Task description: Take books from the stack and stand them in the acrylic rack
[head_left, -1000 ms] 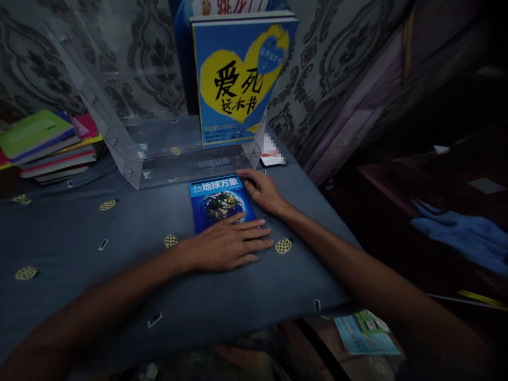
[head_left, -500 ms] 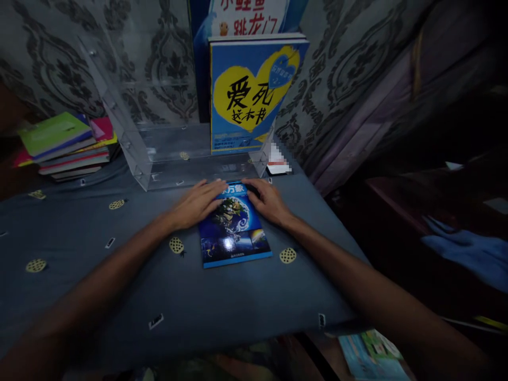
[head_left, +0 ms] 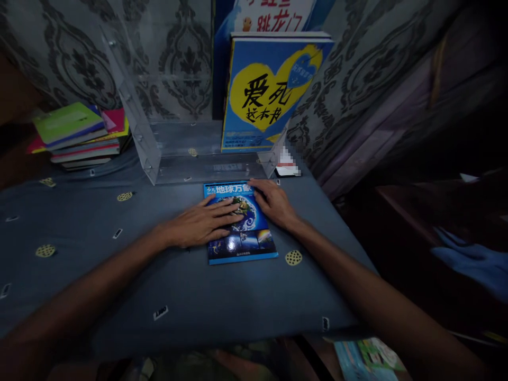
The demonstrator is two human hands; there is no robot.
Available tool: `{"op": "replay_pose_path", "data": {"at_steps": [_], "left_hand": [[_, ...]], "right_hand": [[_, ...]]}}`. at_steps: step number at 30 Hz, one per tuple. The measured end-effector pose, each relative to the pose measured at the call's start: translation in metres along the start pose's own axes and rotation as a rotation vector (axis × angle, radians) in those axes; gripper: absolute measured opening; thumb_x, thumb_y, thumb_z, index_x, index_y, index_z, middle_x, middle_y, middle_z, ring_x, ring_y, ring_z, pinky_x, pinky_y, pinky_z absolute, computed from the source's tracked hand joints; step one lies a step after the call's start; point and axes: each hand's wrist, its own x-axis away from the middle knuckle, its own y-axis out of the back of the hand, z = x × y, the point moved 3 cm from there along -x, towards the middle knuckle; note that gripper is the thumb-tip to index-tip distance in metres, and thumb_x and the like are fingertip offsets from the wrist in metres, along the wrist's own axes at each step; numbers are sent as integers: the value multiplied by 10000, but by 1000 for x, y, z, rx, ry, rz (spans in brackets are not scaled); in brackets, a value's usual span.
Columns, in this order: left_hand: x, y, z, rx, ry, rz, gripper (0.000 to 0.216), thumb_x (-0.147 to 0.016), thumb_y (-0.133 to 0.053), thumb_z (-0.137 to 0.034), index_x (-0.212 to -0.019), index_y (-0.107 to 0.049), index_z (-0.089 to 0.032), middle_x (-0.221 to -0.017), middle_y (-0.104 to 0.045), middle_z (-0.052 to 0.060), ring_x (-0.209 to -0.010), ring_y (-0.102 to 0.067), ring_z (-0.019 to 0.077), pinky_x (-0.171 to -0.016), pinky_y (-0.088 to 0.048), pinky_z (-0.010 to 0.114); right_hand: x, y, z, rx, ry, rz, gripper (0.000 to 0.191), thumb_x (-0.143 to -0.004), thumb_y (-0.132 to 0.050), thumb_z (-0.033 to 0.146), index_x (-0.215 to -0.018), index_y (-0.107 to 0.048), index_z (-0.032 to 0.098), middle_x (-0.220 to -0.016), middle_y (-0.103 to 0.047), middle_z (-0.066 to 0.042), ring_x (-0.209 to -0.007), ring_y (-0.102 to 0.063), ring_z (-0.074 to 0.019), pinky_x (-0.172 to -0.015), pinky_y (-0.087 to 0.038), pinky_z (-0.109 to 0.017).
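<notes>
A blue book [head_left: 242, 255] with a picture of the Earth on its cover lies closed and flat on the cloth-covered table. Across the left and middle of its cover my left hand [head_left: 198, 222] rests palm down, fingers spread. My right hand [head_left: 275, 203] sits at the book's upper right corner and side edge, thumb and fingers apart, with some fingers hidden under the hand. Just behind the book stands a clear plastic rack [head_left: 146, 148]. A blue and yellow book [head_left: 257, 90] stands upright in it, in front of a taller blue book [head_left: 273, 16].
To the left of the rack is a pile of books [head_left: 85, 135]. A white object [head_left: 288, 164], partly blurred, lies by the rack's right end. The grey-blue tablecloth [head_left: 119, 280] ends near my body, and more books [head_left: 369, 360] show below that edge. Blue cloth [head_left: 472, 264] lies at right.
My left hand has slid from the top of the book down onto the middle of its cover, uncovering the title. My right hand stays at the upper right corner. The camera view has shifted slightly.
</notes>
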Motion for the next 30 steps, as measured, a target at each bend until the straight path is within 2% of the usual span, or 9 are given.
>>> {"op": "replay_pose_path", "data": {"at_steps": [4,8,12,16,19,22,26,30], "left_hand": [[3,2,3,29,-5,-18,487,-1074,-352,-460,-1534,-396,-306,-1641,-347,14,-1554,-212,195,-1274,-111,472],[8,0,29,90,106,-156,475,-1083,-325,-374,-1536,-388,-243,-1619,-390,61,-1523,-305,200,-1266,-195,463],[14,0,47,265,149,-320,495,-1064,-331,-277,-1557,-337,-241,-1564,-475,78,-1448,-438,217,-1227,-309,451],[14,2,51,439,135,-403,553,-1029,-355,-209,-1577,-281,-221,-1486,-561,101,-1408,-494,226,-1203,-345,460],[12,2,52,491,131,-420,554,-1007,-379,-183,-1558,-316,-204,-1471,-573,120,-1392,-514,229,-1182,-374,444],[12,2,52,476,125,-424,541,-1002,-375,-170,-1541,-339,-207,-1461,-581,121,-1382,-524,222,-1163,-400,430],[12,2,49,341,152,-384,502,-1004,-404,-214,-1506,-400,-206,-1464,-578,108,-1367,-535,229,-1159,-410,438],[12,-1,43,145,173,-314,490,-1015,-454,-325,-1482,-442,-180,-1497,-543,128,-1397,-501,256,-1182,-379,482]], "right_hand": [[0,0,2,42,9,22,367,-958,-459,252,-1258,-666,210,-1325,-687,-108,-1257,-604,-296,-1070,-467,-581],[1,-1,11,176,32,59,400,-976,-479,326,-1292,-653,154,-1393,-640,-151,-1355,-524,-347,-1101,-419,-624],[-1,-7,34,271,135,129,410,-1000,-443,294,-1342,-625,160,-1410,-629,-144,-1382,-502,-337,-1126,-394,-623],[-1,-22,68,225,250,224,430,-1022,-412,285,-1385,-593,141,-1427,-610,-156,-1352,-535,-309,-1124,-436,-564],[4,-32,92,160,333,304,456,-1039,-391,290,-1417,-559,96,-1459,-578,-175,-1413,-477,-300,-1158,-421,-528],[15,-38,111,108,401,380,469,-1052,-400,328,-1463,-515,132,-1526,-518,-147,-1478,-395,-273,-1201,-373,-520],[36,-40,133,73,465,525,533,-1040,-463,440,-1523,-438,216,-1596,-431,-81,-1521,-311,-228,-1259,-280,-480],[53,-35,153,41,500,577,651,-1001,-538,492,-1564,-360,217,-1623,-375,-71,-1529,-287,-219,-1281,-235,-437]]}}
